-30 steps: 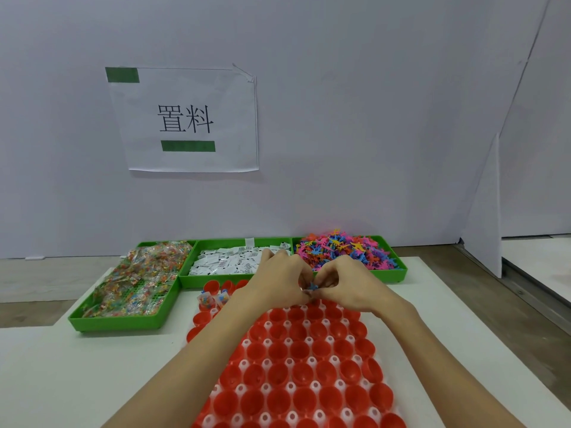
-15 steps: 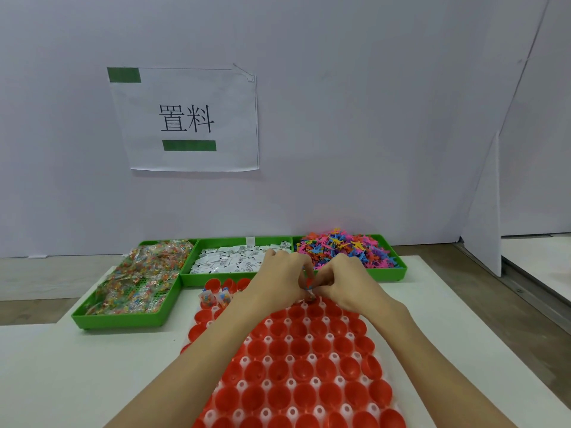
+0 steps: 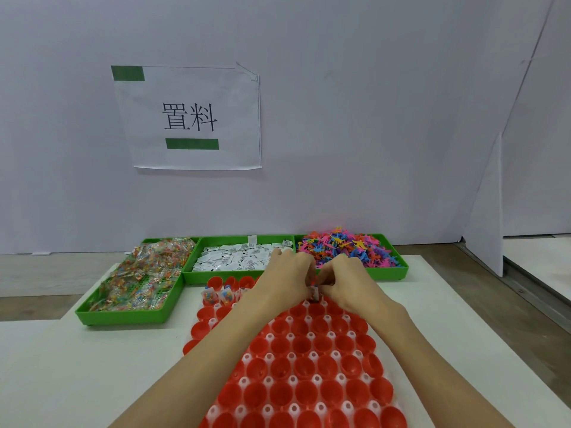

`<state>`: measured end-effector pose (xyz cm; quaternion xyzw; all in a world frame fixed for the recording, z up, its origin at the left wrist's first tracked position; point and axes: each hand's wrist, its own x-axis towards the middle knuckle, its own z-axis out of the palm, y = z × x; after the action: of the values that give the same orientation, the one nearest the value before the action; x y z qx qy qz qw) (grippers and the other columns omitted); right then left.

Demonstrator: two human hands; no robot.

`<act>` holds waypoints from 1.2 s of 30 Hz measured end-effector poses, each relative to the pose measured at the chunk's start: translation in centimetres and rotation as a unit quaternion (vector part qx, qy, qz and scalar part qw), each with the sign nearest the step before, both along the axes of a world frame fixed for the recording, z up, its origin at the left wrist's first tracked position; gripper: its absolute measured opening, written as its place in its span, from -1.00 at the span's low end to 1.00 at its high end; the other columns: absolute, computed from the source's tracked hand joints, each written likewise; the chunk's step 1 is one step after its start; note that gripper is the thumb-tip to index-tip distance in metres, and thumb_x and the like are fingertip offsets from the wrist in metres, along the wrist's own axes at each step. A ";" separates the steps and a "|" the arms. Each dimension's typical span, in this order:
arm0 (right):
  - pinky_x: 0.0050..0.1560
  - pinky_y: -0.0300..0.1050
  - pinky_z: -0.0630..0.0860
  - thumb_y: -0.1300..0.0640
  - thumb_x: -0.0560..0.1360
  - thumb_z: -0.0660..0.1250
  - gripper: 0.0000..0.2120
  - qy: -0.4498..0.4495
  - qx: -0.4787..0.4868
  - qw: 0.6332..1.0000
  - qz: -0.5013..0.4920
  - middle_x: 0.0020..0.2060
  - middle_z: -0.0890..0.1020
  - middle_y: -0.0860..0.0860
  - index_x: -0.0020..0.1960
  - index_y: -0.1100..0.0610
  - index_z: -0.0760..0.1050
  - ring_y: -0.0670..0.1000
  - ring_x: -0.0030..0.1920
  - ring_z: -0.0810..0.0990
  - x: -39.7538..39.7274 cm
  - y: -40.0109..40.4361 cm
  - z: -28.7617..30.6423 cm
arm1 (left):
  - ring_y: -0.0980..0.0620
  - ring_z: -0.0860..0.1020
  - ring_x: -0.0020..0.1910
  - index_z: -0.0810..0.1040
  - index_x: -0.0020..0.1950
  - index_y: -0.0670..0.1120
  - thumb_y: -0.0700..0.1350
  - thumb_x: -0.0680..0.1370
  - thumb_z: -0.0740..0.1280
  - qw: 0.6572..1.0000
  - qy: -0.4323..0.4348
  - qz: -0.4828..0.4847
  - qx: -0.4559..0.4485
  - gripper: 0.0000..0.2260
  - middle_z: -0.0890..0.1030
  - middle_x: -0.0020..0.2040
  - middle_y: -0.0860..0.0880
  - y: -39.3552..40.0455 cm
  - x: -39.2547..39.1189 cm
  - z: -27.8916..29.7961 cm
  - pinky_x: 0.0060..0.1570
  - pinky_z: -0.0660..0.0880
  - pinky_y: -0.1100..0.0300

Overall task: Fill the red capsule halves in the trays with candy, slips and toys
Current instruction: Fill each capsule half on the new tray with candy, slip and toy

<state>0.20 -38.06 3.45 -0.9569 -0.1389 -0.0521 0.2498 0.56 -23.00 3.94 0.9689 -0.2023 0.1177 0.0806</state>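
At the far end of the capsule tray, in the head view, both hands meet over its back rows. The left hand and the right hand have their fingers curled toward each other, pinching a small item between them just above a red capsule half; what the item is cannot be told. The white tray lies on the desk near its front edge, packed with rows of open red halves. Near the tray's far left corner, a few halves hold clear candy packets. Along the desk's far edge stand three green bins touching side by side: the left bin holds wrapped candy, the middle bin holds white paper slips, and the right bin is heaped with small colourful plastic toys. On the wall behind hangs a paper sign with two printed characters and green tape strips.
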 end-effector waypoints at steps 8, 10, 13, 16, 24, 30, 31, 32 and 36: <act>-0.06 -0.31 0.56 0.25 0.47 0.49 -0.87 0.039 0.014 0.998 0.037 -0.13 0.75 -0.05 -0.02 0.08 0.74 -0.14 -0.12 0.67 0.0 -0.8 0.6 | -0.02 0.59 0.10 0.66 0.05 -0.05 -0.14 0.49 0.46 1.000 0.015 -0.005 -0.017 -0.85 0.71 -0.02 0.05 0.0 -0.3 0.5 0.36 0.30 0.01; -0.16 -0.42 0.49 0.22 0.45 0.53 -0.90 0.031 0.012 0.999 0.039 -0.16 0.75 -0.06 -0.05 0.08 0.75 -0.17 -0.16 0.66 0.1 -0.7 0.5 | 0.00 0.60 0.08 0.67 0.01 -0.04 -0.16 0.48 0.46 1.000 0.019 -0.005 -0.023 -0.87 0.72 -0.06 0.06 0.0 -0.3 0.6 0.36 0.31 0.01; -0.16 -0.44 0.48 0.25 0.47 0.50 -0.89 0.026 0.005 0.999 0.036 -0.15 0.74 -0.06 -0.04 0.09 0.74 -0.16 -0.17 0.65 0.1 -0.6 0.4 | 0.01 0.62 0.05 0.67 -0.05 -0.04 -0.16 0.47 0.47 0.999 0.023 -0.010 -0.036 -0.92 0.72 -0.11 0.06 0.1 -0.2 0.5 0.36 0.34 0.01; -0.11 -0.34 0.52 0.31 0.47 0.46 -0.87 0.023 -0.013 0.999 0.027 -0.18 0.71 -0.04 -0.08 0.12 0.73 -0.12 -0.19 0.63 0.0 -0.3 0.4 | 0.01 0.63 0.04 0.67 -0.07 -0.04 -0.15 0.46 0.47 0.998 0.029 -0.013 -0.052 -0.93 0.72 -0.11 0.05 0.1 -0.2 0.5 0.34 0.36 0.01; -0.29 -0.46 0.41 0.28 0.46 0.49 -0.90 0.025 -0.024 0.999 0.025 -0.26 0.65 -0.09 -0.12 0.10 0.69 -0.15 -0.26 0.58 0.0 -0.4 0.3 | -0.01 0.61 0.08 0.66 0.03 -0.04 -0.14 0.46 0.45 0.999 0.020 -0.013 -0.029 -0.85 0.71 -0.05 0.04 0.1 -0.4 0.3 0.35 0.32 -0.01; -0.15 -0.38 0.52 0.26 0.47 0.50 -0.85 0.034 -0.023 0.999 0.032 -0.15 0.71 -0.04 0.02 0.12 0.71 -0.10 -0.14 0.67 0.2 -0.7 0.6 | -0.04 0.58 0.09 0.64 0.11 -0.04 -0.11 0.50 0.45 0.999 0.025 -0.015 -0.032 -0.80 0.69 0.01 0.04 0.2 -0.3 0.3 0.36 0.27 -0.03; -0.16 -0.40 0.51 0.27 0.48 0.49 -0.85 0.033 -0.027 0.999 0.034 -0.13 0.72 -0.03 0.03 0.12 0.72 -0.11 -0.13 0.67 0.2 -0.8 0.6 | -0.03 0.59 0.09 0.65 0.10 -0.04 -0.10 0.49 0.45 0.999 0.027 -0.015 -0.035 -0.81 0.70 0.00 0.05 0.2 -0.3 0.3 0.37 0.27 -0.03; -0.17 -0.42 0.49 0.27 0.49 0.47 -0.84 0.032 -0.031 0.998 0.036 -0.11 0.73 -0.03 0.04 0.11 0.72 -0.11 -0.12 0.67 0.2 -0.8 0.6 | -0.02 0.59 0.09 0.66 0.09 -0.04 -0.10 0.49 0.46 0.999 0.028 -0.015 -0.038 -0.81 0.70 0.00 0.05 0.3 -0.3 0.3 0.37 0.28 -0.04; -0.19 -0.45 0.45 0.25 0.52 0.45 -0.82 0.024 -0.025 0.999 0.034 -0.05 0.73 -0.03 0.08 0.09 0.71 -0.16 -0.13 0.63 0.1 -1.3 1.2 | 0.05 0.62 0.04 0.67 0.07 -0.03 -0.01 0.50 0.50 0.997 0.038 -0.028 -0.062 -0.80 0.70 -0.03 0.07 0.9 -0.7 0.8 0.36 0.35 -0.03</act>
<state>0.32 -39.33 4.65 -0.9585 -0.1666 -0.0173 0.2309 -0.10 -22.13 4.72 0.9598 -0.2182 0.0908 0.1514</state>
